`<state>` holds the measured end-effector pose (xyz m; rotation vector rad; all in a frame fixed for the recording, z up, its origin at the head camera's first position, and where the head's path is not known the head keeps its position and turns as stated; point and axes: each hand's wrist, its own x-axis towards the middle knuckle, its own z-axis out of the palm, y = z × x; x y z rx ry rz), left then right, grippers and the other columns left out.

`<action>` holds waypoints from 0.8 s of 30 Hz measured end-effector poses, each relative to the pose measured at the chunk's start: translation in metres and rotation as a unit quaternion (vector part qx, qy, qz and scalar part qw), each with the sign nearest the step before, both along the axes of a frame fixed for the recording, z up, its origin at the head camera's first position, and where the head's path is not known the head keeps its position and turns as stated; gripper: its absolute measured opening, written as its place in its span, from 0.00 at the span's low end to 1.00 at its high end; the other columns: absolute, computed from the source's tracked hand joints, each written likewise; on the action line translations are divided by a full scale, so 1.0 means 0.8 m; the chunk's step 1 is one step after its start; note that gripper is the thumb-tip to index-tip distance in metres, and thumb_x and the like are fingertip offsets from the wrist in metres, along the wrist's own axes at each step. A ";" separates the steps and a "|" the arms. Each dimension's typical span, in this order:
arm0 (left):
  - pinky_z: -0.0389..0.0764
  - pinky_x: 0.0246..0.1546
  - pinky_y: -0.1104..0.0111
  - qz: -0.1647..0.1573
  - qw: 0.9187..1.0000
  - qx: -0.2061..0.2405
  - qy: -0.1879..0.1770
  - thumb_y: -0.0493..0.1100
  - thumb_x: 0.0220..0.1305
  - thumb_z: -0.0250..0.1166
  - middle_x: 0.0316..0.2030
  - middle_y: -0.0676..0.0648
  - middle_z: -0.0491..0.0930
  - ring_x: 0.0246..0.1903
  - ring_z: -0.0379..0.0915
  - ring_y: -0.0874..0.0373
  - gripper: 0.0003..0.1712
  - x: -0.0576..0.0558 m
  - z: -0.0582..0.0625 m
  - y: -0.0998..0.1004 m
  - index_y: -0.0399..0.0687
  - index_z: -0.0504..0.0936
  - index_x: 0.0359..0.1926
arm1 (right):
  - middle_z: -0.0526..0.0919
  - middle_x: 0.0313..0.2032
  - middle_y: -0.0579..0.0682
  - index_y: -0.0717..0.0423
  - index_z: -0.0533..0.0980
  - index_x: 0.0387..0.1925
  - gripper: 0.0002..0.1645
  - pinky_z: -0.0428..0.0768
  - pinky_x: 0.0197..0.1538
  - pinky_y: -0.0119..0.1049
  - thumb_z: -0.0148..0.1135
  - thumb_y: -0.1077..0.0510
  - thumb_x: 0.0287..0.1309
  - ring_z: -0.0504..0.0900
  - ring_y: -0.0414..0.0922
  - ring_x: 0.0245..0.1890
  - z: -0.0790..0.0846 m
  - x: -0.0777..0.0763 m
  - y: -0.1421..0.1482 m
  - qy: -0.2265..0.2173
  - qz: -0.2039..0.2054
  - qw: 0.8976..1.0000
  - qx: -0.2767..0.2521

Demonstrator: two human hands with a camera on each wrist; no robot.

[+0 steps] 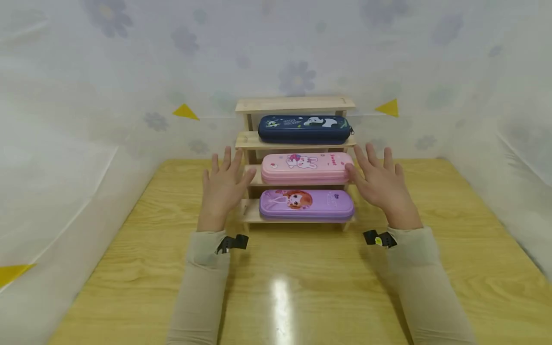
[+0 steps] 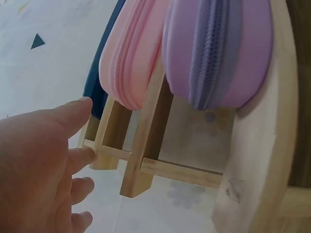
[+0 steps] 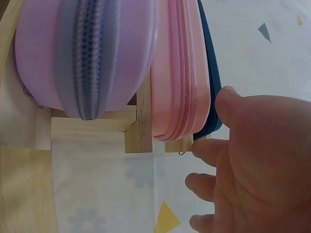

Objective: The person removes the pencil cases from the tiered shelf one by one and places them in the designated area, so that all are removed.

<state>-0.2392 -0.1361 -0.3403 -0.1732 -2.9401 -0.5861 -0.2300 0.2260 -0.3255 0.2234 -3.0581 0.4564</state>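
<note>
A tiered wooden rack stands on the table with three zippered pencil cases on its steps. The dark blue panda case lies on the second step from the top. Below it is the pink rabbit case, and on the lowest step the purple case with a cartoon girl. My left hand is spread beside the rack's left side, holding nothing. On the right side my right hand is spread too, its thumb overlapping the pink case's right end in the head view. The rack's top step bears no case.
The wood-grain table extends around the rack. Behind and at both sides hang pale flower-printed sheets. Yellow triangles mark the sheet behind the rack. Each wrist wears a black strap.
</note>
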 end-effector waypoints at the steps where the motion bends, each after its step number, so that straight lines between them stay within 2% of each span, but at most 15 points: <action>1: 0.29 0.68 0.38 -0.001 1.000 0.003 0.003 0.75 0.70 0.34 0.77 0.52 0.28 0.74 0.18 0.44 0.44 -0.001 -0.001 0.000 0.65 0.39 0.79 | 0.30 0.77 0.57 0.42 0.33 0.79 0.48 0.29 0.66 0.72 0.19 0.24 0.66 0.17 0.63 0.70 0.000 -0.001 -0.001 0.004 0.001 1.000 0.001; 7: 0.35 0.69 0.37 0.005 0.999 0.030 0.021 0.74 0.70 0.37 0.78 0.47 0.37 0.75 0.26 0.41 0.44 -0.004 -0.012 0.004 0.63 0.44 0.79 | 0.35 0.77 0.59 0.48 0.38 0.79 0.48 0.35 0.67 0.72 0.21 0.26 0.68 0.22 0.65 0.72 -0.001 -0.004 -0.005 0.033 0.007 0.999 -0.005; 9: 0.39 0.69 0.37 0.008 0.999 0.043 0.032 0.73 0.70 0.39 0.77 0.45 0.41 0.75 0.31 0.39 0.44 -0.005 -0.015 0.007 0.60 0.47 0.79 | 0.38 0.77 0.60 0.51 0.40 0.79 0.48 0.37 0.68 0.70 0.22 0.27 0.70 0.26 0.65 0.73 -0.001 -0.005 -0.005 0.050 0.014 0.998 -0.020; 12: 0.46 0.68 0.38 0.010 0.996 0.060 0.059 0.70 0.72 0.41 0.76 0.41 0.48 0.74 0.39 0.38 0.43 -0.007 -0.020 0.009 0.53 0.53 0.78 | 0.42 0.76 0.63 0.55 0.45 0.78 0.46 0.39 0.70 0.66 0.27 0.30 0.72 0.32 0.64 0.74 -0.002 -0.006 -0.005 0.076 0.025 0.994 -0.072; 18: 0.55 0.70 0.49 0.014 0.987 0.124 0.104 0.65 0.73 0.46 0.72 0.39 0.59 0.70 0.54 0.41 0.40 -0.013 -0.030 0.012 0.44 0.62 0.74 | 0.56 0.73 0.63 0.60 0.55 0.75 0.42 0.48 0.72 0.59 0.42 0.37 0.73 0.50 0.61 0.74 -0.004 -0.012 -0.004 0.149 0.052 0.970 -0.183; 24: 0.59 0.69 0.56 0.024 0.972 0.198 0.125 0.61 0.73 0.48 0.68 0.41 0.66 0.68 0.60 0.45 0.36 -0.018 -0.039 0.013 0.43 0.65 0.71 | 0.62 0.71 0.60 0.59 0.61 0.73 0.36 0.55 0.71 0.57 0.52 0.45 0.72 0.57 0.58 0.72 -0.001 -0.021 -0.008 0.211 0.072 0.949 -0.222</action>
